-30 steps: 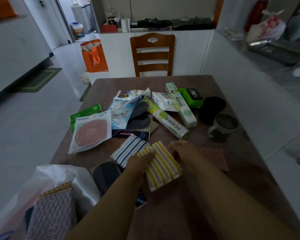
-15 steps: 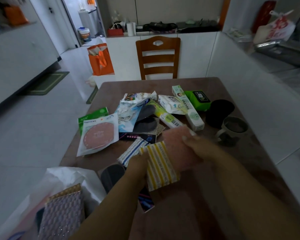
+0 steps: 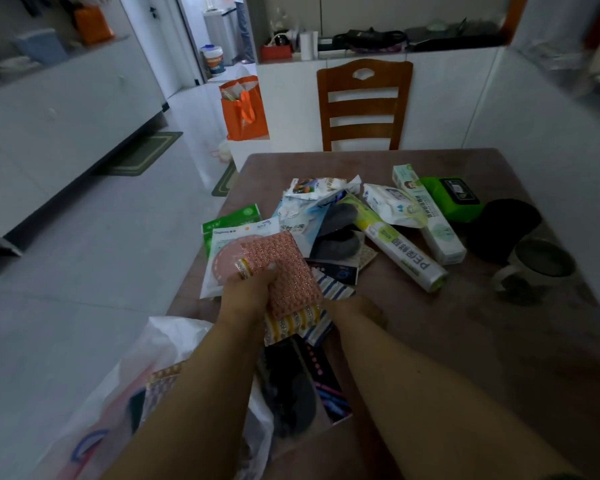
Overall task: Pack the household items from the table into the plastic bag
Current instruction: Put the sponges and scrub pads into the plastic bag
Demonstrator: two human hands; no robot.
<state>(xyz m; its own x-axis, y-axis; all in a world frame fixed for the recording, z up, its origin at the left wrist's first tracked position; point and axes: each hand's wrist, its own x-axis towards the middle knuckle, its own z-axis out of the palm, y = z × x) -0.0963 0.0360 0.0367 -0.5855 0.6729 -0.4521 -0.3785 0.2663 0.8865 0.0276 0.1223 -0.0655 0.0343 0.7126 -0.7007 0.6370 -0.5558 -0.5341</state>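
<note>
Between the left hand's [image 3: 248,294] closed fingers [image 3: 257,277]: pink sponge [image 3: 288,268] stacked on yellow-striped one [image 3: 291,322], likely gathered to bag together. Right hand [image 3: 355,311] below stack's corner; grip cannot be told. Plastic bag [image 3: 160,344] lies open below left wrist, holding a textured pad [image 3: 160,382]. Other packets sit beyond the fingertips on the table [image 3: 465,334].
</note>
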